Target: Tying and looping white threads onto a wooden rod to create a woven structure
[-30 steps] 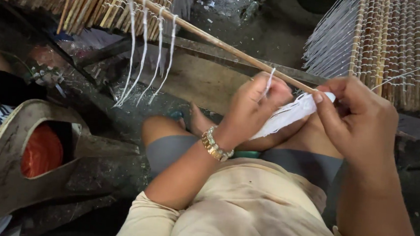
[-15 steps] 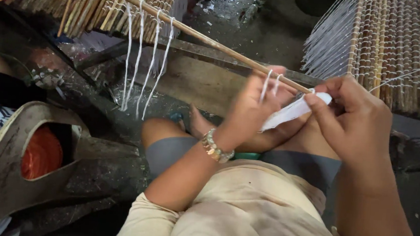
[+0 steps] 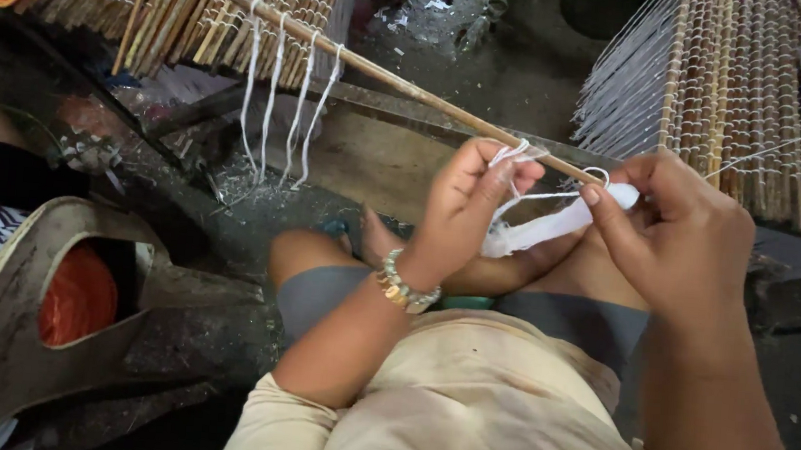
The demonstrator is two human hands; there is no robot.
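A long thin bamboo stick (image 3: 384, 69) runs from the upper left down to my hands. Several white string loops (image 3: 282, 101) hang from its middle. My left hand (image 3: 466, 211), with a gold bracelet on its wrist, pinches a white string loop against the stick's near end. My right hand (image 3: 680, 238) grips a bundle of white strings (image 3: 553, 229) and draws one strand toward the stick. My bent legs lie under both hands.
A woven bamboo mat (image 3: 199, 0) lies at the upper left, another bamboo mat (image 3: 735, 89) with white warp threads at the upper right. A grey plastic chair back (image 3: 1, 336) and an orange cloth (image 3: 81, 295) are at the left. A wooden beam (image 3: 368, 156) crosses ahead.
The stick has shifted slightly. My hands have moved apart a little, and a fresh string loop now sits on the stick's end under my left fingers.
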